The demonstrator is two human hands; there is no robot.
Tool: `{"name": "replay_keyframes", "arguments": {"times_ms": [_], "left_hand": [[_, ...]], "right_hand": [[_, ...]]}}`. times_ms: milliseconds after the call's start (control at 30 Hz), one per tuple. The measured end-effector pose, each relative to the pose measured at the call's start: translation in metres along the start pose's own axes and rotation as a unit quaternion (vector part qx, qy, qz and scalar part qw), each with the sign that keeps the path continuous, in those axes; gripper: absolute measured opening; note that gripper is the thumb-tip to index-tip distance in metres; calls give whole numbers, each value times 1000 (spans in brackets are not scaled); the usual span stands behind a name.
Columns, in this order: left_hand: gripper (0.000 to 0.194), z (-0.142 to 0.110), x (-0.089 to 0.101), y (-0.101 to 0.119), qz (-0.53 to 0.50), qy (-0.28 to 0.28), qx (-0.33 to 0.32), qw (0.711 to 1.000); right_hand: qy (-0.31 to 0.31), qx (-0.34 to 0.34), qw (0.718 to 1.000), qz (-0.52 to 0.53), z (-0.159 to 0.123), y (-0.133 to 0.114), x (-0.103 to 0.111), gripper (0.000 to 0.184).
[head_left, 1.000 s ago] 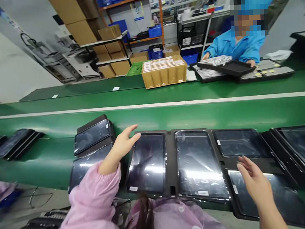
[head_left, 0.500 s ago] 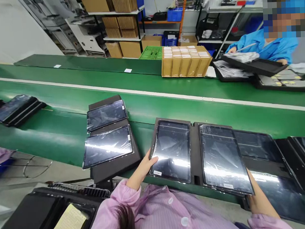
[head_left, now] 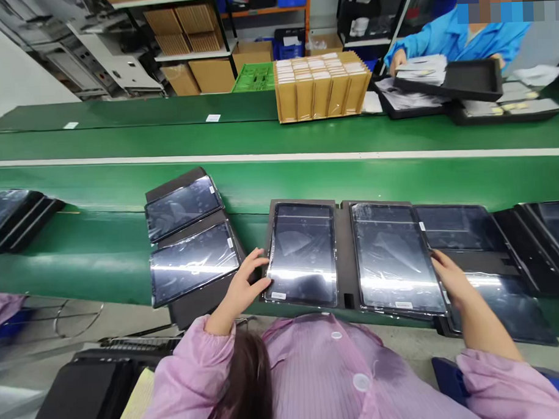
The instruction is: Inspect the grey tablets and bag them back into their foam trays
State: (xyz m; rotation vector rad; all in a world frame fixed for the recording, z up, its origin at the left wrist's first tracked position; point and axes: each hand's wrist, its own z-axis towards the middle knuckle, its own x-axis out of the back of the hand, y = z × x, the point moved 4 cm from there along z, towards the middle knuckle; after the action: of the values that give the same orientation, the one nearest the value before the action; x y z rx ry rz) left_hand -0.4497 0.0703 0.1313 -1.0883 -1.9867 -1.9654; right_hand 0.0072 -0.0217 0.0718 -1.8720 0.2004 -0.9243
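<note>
On a green worktop [head_left: 277, 139], two film-covered screens lie side by side in a black tray [head_left: 344, 256] near the front edge. The left hand [head_left: 242, 287] and right hand [head_left: 449, 280], loosely open, touch its sides; bare green surface stretches behind.

Your left hand [head_left: 242, 288] and right hand [head_left: 450, 278] at either side of a black tray [head_left: 344, 256] bearing two film-covered screens [head_left: 303, 251]

The left hand [head_left: 239, 289] and right hand [head_left: 454, 280] have lowered to the black tray's [head_left: 344, 250] sides.
</note>
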Motion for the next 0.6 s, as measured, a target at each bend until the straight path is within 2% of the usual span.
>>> {"name": "replay_keyframes", "arguments": {"times_ms": [67, 133, 267, 433, 500, 567, 600], "left_hand": [[38, -8, 6, 11, 105, -70, -74, 989], [34, -14, 8, 15, 190, -101, -112, 970], [29, -12, 4, 19, 230, -101, -138, 958], [17, 6, 1, 24, 205, -114, -198, 952], [17, 18, 11, 18, 168, -44, -191, 966], [16, 31, 31, 2, 97, 95, -125, 983], [16, 37, 41, -9, 39, 168, -77, 982]], "right_hand": [[16, -65, 996, 57, 0, 3, 6, 51], [35, -82, 991, 103, -6, -6, 11, 62], [54, -11, 992, 115, -28, -47, 6, 74], [66, 102, 991, 62, -59, -92, -27, 64], [50, 168, 984, 36, -71, -106, -43, 58], [23, 215, 976, 23, -83, -116, -58, 50], [12, 223, 974, 24, -89, -119, -65, 46]]}}
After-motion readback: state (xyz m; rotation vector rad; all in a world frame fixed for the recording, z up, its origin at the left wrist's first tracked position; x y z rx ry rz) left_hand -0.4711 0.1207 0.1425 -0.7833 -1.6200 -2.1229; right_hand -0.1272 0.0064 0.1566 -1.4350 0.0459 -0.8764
